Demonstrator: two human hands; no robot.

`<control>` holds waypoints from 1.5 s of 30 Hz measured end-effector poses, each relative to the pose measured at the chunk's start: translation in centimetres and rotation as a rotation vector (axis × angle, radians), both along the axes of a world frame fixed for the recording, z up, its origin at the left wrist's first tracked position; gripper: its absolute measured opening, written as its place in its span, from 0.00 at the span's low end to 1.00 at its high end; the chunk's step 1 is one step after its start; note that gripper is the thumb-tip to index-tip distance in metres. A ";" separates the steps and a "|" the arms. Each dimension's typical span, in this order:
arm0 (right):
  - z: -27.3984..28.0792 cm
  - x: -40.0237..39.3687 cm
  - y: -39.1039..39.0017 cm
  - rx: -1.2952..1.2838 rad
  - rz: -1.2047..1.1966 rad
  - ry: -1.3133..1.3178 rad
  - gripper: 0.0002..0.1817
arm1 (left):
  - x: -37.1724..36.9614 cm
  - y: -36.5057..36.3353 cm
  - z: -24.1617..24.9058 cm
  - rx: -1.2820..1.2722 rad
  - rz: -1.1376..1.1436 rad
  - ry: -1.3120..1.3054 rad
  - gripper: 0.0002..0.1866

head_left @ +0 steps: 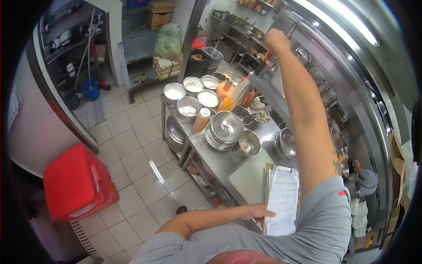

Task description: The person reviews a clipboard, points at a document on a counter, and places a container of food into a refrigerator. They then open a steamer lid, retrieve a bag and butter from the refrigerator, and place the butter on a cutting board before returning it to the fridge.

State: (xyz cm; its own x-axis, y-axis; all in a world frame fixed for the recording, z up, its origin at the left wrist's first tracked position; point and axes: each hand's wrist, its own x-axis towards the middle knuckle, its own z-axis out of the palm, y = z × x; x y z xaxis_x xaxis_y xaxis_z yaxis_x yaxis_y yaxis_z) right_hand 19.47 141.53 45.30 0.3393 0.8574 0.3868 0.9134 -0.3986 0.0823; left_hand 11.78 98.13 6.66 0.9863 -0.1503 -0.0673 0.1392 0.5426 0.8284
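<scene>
My right hand [277, 40] is raised far up and forward at the end of a straight arm. Its fingers are closed around a thin dark handle [266, 56] that runs down toward a perforated metal sheet [269, 94] above the steel counter [220, 163]. What the handle belongs to is unclear. My left hand [259, 212] lies low at the counter's near edge, fingers spread and touching a stack of printed paper sheets [282, 200] on a clipboard. It holds nothing.
The counter carries stacked steel bowls [225, 128], several tubs of white ingredients [174, 93], orange squeeze bottles [201, 120] and a pot [286, 143]. A red lidded bin [75, 184] stands on the tiled floor to the left. Shelving and a blue bucket [91, 90] are at the back.
</scene>
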 end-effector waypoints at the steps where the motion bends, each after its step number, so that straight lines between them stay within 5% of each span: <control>1: 0.0 -0.1 0.3 -0.008 -0.014 -0.002 0.18 | -0.1 -0.1 -0.1 -0.004 0.004 -0.010 0.26; 11: 0.8 -0.7 0.9 -0.128 -0.056 0.149 0.15 | -1.0 1.3 -0.7 -0.026 0.012 -0.006 0.28; 20: 0.9 -0.4 1.6 -0.175 -0.046 0.024 0.14 | -1.3 1.7 -0.4 -0.029 0.032 -0.029 0.27; 23: 0.7 -0.8 1.1 -0.156 0.097 -0.473 0.14 | -1.5 1.9 -0.3 -0.051 0.025 -0.008 0.27; 26: 1.6 -0.8 0.8 -0.449 0.182 -0.648 0.15 | -1.7 2.2 0.4 -0.067 0.051 -0.043 0.27; 45: 3.3 1.3 1.5 -0.413 0.462 -0.513 0.09 | -0.8 3.3 0.1 -0.062 0.044 -0.042 0.31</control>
